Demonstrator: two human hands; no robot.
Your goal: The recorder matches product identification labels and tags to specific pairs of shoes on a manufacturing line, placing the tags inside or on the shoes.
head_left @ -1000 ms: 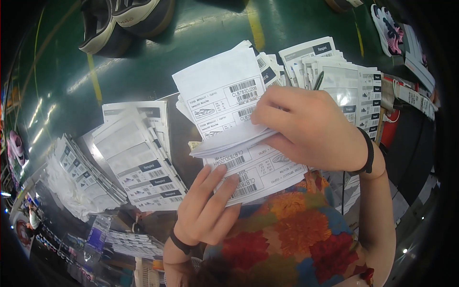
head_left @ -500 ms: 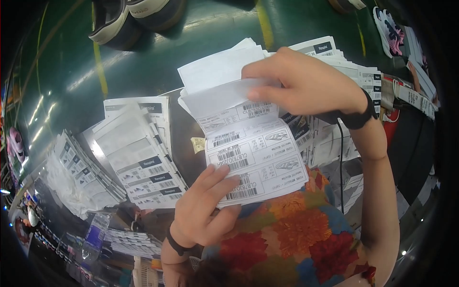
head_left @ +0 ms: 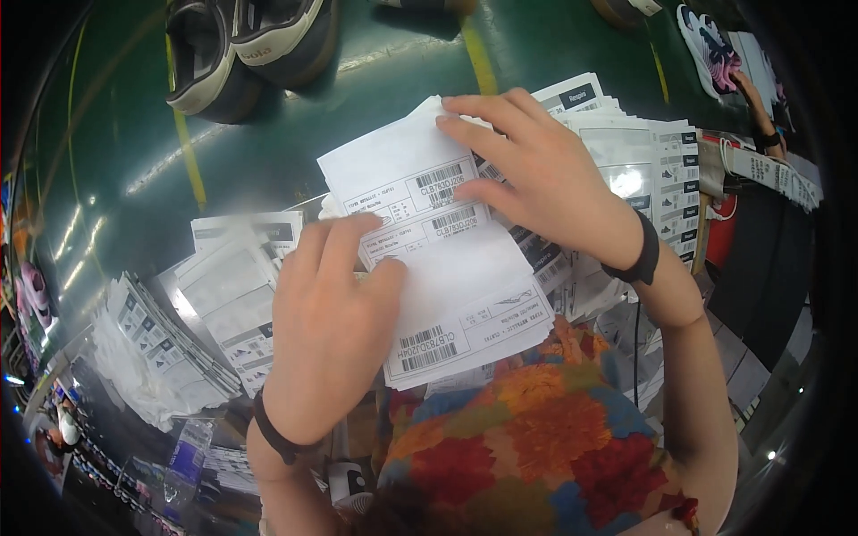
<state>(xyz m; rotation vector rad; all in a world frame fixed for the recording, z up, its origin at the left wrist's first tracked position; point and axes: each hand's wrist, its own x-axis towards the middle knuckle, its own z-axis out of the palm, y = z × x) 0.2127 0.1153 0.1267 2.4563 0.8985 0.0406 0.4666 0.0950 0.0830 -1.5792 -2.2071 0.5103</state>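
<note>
A stack of white printed label sheets (head_left: 420, 339) lies in front of me, with barcodes and small shoe drawings in boxes. Its upper part shows bare white paper above a printed strip, and a blank flap crosses its middle. My left hand (head_left: 335, 313) is at the left edge, index finger and thumb on the paper by a fold, closed on the sheets as far as I can see. Across the upper right edge, my right hand (head_left: 554, 179) rests with fingers stretched and spread, thumb on the printed strip.
Stacks of label sheets stand at the left (head_left: 170, 339) and at the right (head_left: 626, 161). Dark shoes (head_left: 281, 45) sit on the green surface at the far left. A plastic bottle (head_left: 188, 460) is at the lower left. Another person's hand (head_left: 749, 89) touches a shoe (head_left: 706, 54) at the far right.
The upper sheets, lifted and curled by my right hand before, now lie flatter. My left hand has moved up and left from the lower labels to the left edge; my right fingers have spread.
</note>
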